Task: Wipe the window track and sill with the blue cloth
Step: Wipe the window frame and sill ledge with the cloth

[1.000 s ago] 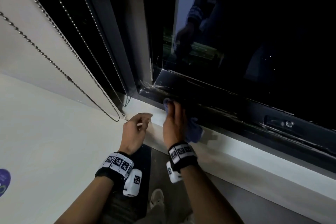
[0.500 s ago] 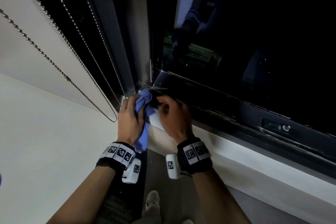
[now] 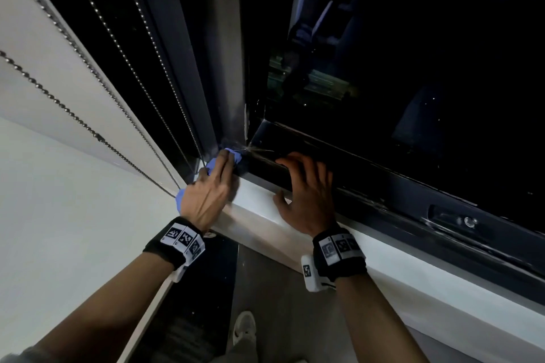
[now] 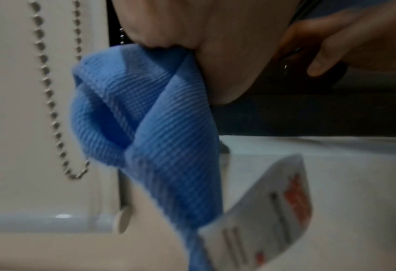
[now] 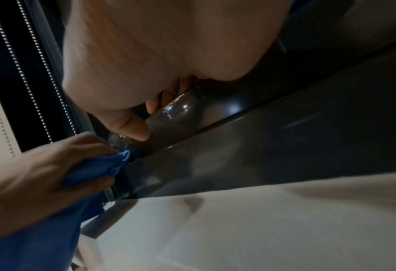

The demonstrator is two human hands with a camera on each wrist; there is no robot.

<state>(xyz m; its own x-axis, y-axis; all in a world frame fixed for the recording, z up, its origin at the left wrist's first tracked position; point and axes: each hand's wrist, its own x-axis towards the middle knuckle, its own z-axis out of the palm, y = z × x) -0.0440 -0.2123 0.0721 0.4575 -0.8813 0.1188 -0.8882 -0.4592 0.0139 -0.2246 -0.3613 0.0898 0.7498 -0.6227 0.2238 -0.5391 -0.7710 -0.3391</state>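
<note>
My left hand (image 3: 210,197) grips the cloth (image 3: 233,156) in the track (image 3: 262,166) corner. My right hand (image 3: 306,194) rests beside it, fingers curled over the track's edge, holding nothing.

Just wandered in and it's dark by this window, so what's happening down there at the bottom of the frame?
A person is cleaning the window. Their left hand grips a blue cloth and pushes it into the left corner of the dark window track, beside the hanging bead chain. Their right hand holds no cloth; its curled fingers rest on the track's edge, the thumb on the white sill. A white tag dangles from the cloth.
</note>
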